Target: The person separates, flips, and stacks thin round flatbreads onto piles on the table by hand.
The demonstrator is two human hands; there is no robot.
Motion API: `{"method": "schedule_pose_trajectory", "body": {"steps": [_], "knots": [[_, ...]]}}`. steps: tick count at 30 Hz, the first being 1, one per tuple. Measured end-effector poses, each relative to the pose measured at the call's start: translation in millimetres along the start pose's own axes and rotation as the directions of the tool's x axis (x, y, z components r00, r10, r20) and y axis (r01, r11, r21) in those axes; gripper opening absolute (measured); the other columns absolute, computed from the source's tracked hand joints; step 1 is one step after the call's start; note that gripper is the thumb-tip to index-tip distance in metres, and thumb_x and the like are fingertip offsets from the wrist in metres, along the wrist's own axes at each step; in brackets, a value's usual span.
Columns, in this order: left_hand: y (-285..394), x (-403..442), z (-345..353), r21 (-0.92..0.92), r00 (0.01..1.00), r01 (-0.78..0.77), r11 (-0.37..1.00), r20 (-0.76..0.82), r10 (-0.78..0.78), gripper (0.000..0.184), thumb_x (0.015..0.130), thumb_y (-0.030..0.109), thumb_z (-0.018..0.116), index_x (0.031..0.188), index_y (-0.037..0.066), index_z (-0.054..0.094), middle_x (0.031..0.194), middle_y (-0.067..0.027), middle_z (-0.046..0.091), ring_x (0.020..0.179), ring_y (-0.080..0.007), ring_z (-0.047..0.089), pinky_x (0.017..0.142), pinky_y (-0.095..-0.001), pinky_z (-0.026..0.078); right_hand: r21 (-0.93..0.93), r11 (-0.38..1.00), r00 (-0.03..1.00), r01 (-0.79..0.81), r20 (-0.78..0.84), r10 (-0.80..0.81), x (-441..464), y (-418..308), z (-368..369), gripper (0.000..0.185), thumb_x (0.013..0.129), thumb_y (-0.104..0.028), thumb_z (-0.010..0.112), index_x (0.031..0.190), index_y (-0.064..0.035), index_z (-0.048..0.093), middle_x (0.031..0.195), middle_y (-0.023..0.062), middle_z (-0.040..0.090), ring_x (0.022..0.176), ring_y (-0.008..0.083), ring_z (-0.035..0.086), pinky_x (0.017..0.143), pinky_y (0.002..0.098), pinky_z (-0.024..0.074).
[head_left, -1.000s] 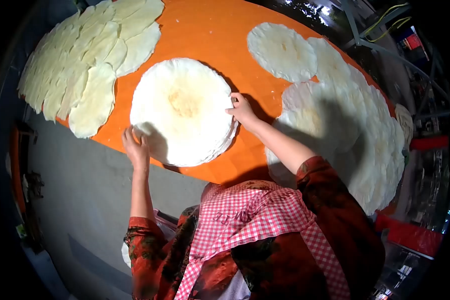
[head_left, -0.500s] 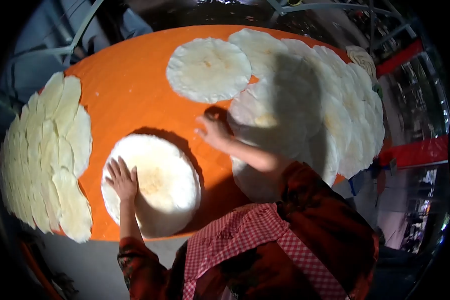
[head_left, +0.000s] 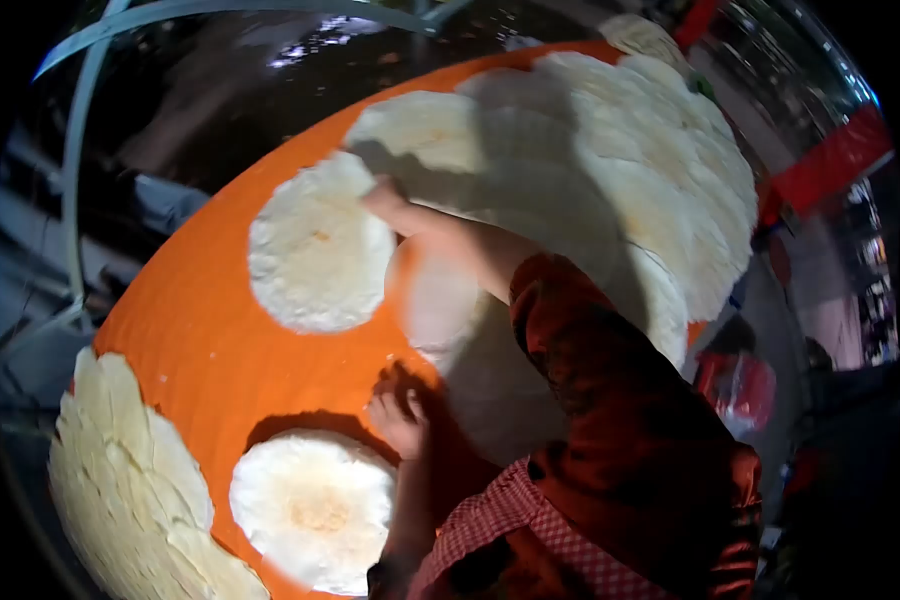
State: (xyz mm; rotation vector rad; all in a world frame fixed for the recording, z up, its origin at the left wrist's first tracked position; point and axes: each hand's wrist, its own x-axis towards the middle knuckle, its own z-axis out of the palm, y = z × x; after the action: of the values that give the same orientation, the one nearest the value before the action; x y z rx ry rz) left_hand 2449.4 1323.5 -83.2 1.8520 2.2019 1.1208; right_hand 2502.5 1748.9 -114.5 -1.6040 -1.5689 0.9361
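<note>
A single round flatbread (head_left: 315, 265) lies on the orange cloth, and my right hand (head_left: 386, 200) is at its upper right edge. The fingers of that hand look closed on the rim, though the fingertips are partly hidden. My left hand (head_left: 400, 422) is just over the cloth with its fingers apart and nothing in them. Just below and left of it sits a thick round stack of flatbreads (head_left: 310, 505), browned in the middle of the top one. My right forearm passes over overlapping flatbreads (head_left: 530, 220).
Many thin flatbreads overlap across the right of the orange-covered table (head_left: 220, 330). Another overlapping pile (head_left: 130, 480) covers the lower left edge. A bundled cloth (head_left: 645, 42) is at the far right corner. Metal bars (head_left: 75, 190) stand beyond the left edge.
My left hand has left the top of the stack and moved right onto the cloth side. My right hand has reached to the single flatbread's edge. The view has turned.
</note>
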Motion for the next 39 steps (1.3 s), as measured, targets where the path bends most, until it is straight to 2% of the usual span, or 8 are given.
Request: {"method": "schedule_pose_trajectory", "body": {"steps": [2, 5, 7, 12, 16, 27, 33, 39], "knots": [[-6, -2, 25, 0.233, 0.998, 0.028, 0.972, -0.057, -0.015, 0.026, 0.082, 0.012, 0.059, 0.106, 0.001, 0.056, 0.106, -0.0184, 0.056, 0.096, -0.0364, 0.051, 0.082, -0.0437, 0.041, 0.118, 0.958, 0.956, 0.263, -0.165, -0.242, -43, -69, -67, 0.030, 0.066, -0.016, 0.069, 0.090, 0.0012, 0.067, 0.083, 0.0128, 0.067, 0.078, 0.0238, 0.064, 0.072, 0.0344, 0.0499], [-10, -4, 22, 0.067, 0.999, 0.043, 0.997, -0.019, -0.042, 0.025, 0.082, 0.008, 0.053, 0.106, 0.002, 0.056, 0.104, -0.0187, 0.056, 0.096, -0.0375, 0.051, 0.084, -0.0452, 0.039, 0.631, 0.775, 0.838, 0.018, 0.414, -0.356, -82, -91, -203, 0.031, 0.076, -0.020, 0.067, 0.093, 0.0059, 0.064, 0.086, 0.0128, 0.066, 0.076, 0.0205, 0.063, 0.073, 0.0364, 0.0491], [-6, -1, 16, 0.064, 1.000, -0.020, 0.998, -0.021, 0.021, 0.026, 0.081, 0.007, 0.051, 0.106, 0.001, 0.055, 0.105, -0.0194, 0.055, 0.096, -0.0383, 0.049, 0.084, -0.0451, 0.038, 0.406, 0.853, 0.913, -0.329, 0.366, 0.178, -117, -81, -254, 0.027, 0.080, -0.022, 0.065, 0.087, 0.0037, 0.066, 0.079, 0.0086, 0.067, 0.070, 0.0179, 0.063, 0.066, 0.0350, 0.0495], [-4, -5, 13, 0.052, 0.999, -0.048, 0.997, 0.003, 0.048, 0.026, 0.076, -0.001, 0.056, 0.102, 0.002, 0.055, 0.106, -0.0169, 0.054, 0.099, -0.0362, 0.049, 0.089, -0.0428, 0.039, -0.107, 0.994, 0.985, 0.009, 0.174, 0.010, -164, 133, -296, 0.029, 0.075, -0.026, 0.066, 0.093, -0.0031, 0.067, 0.091, 0.0149, 0.067, 0.079, 0.0235, 0.065, 0.079, 0.0369, 0.0489], [-5, -14, -8, -0.166, 0.990, 0.073, 0.983, 0.132, -0.051, 0.024, 0.079, -0.003, 0.057, 0.103, 0.000, 0.053, 0.105, -0.0152, 0.053, 0.099, -0.0313, 0.051, 0.087, -0.0362, 0.043, -0.591, 0.769, 0.970, -0.242, -0.178, 0.168, -199, 135, -295, 0.031, 0.075, -0.022, 0.058, 0.097, -0.0020, 0.065, 0.104, 0.0196, 0.062, 0.100, 0.0358, 0.059, 0.089, 0.0426, 0.0459], [104, -145, -71, -0.327, 0.866, 0.487, 0.810, 0.302, -0.399, 0.022, 0.087, 0.004, 0.058, 0.108, 0.001, 0.051, 0.105, -0.0082, 0.054, 0.095, -0.0186, 0.053, 0.081, -0.0302, 0.046, -0.547, 0.766, 0.932, -0.339, -0.085, 0.351, -210, 116, -314, 0.033, 0.080, -0.022, 0.047, 0.106, -0.0087, 0.063, 0.116, 0.0149, 0.062, 0.103, 0.0285, 0.061, 0.091, 0.0357, 0.0437], [114, -228, -68, -0.394, 0.697, 0.715, 0.577, 0.344, -0.629, 0.020, 0.087, 0.002, 0.057, 0.106, 0.001, 0.051, 0.103, -0.0082, 0.054, 0.095, -0.0193, 0.052, 0.082, -0.0321, 0.046, -0.445, 0.822, 0.918, -0.356, -0.002, 0.396, -210, 154, -314, 0.031, 0.068, -0.019, 0.063, 0.093, -0.0021, 0.067, 0.095, 0.0175, 0.067, 0.089, 0.0277, 0.066, 0.072, 0.0343, 0.0524], [171, -228, -49, -0.574, 0.509, 0.804, 0.158, 0.525, -0.682, 0.023, 0.091, 0.012, 0.053, 0.110, 0.000, 0.047, 0.104, -0.0122, 0.055, 0.095, -0.0237, 0.057, 0.085, -0.0355, 0.047, 0.499, 0.788, 0.932, -0.360, 0.149, 0.332, -233, 85, -305, 0.016, 0.064, -0.005, 0.068, 0.078, 0.0011, 0.063, 0.077, 0.0121, 0.064, 0.071, 0.0220, 0.062, 0.060, 0.0342, 0.0516]]}}
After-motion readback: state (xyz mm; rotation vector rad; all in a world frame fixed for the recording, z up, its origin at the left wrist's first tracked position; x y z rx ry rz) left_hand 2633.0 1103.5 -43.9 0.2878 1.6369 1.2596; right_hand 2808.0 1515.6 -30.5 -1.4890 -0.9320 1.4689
